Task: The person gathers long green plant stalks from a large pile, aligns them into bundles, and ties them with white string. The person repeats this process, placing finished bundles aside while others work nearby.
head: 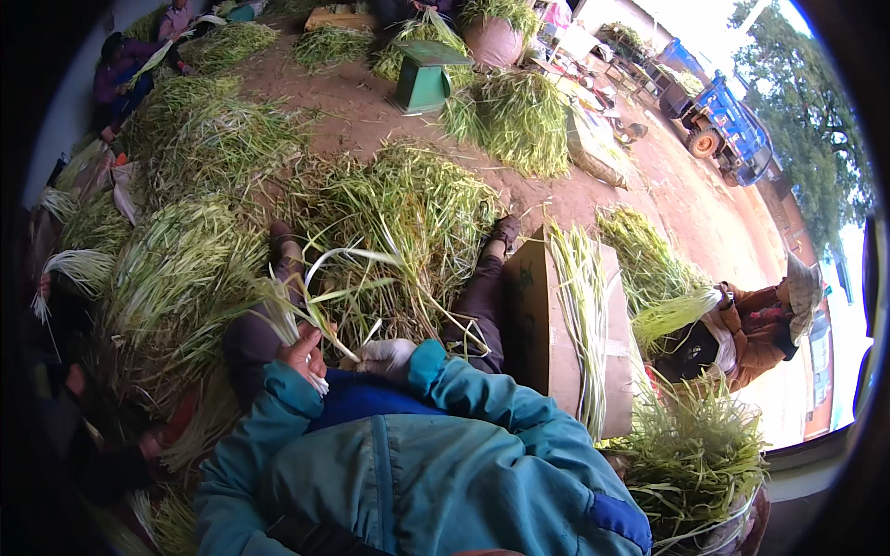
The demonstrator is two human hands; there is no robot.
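My bare left hand (304, 353) grips a small bunch of pale leafy stalks (279, 316), likely garlic greens, above my lap. Their white root ends come out below my fist. A single longer stalk (338, 342) slants from beside that hand to my right hand (386, 358), which wears a whitish glove and pinches its lower end. A bent white-green leaf (354, 253) arches above both hands. Between my outspread legs lies a large heap of uncleaned green stalks (403, 201). A blue cloth (368, 399) covers my lap.
At my right stands a cardboard box (532, 313) with long trimmed stalks (580, 320) laid on top. Another person (754, 326) holds a bundle beyond it. More heaps (181, 271) lie left, near other workers. A green metal stand (424, 80) and a blue truck (726, 125) are farther off.
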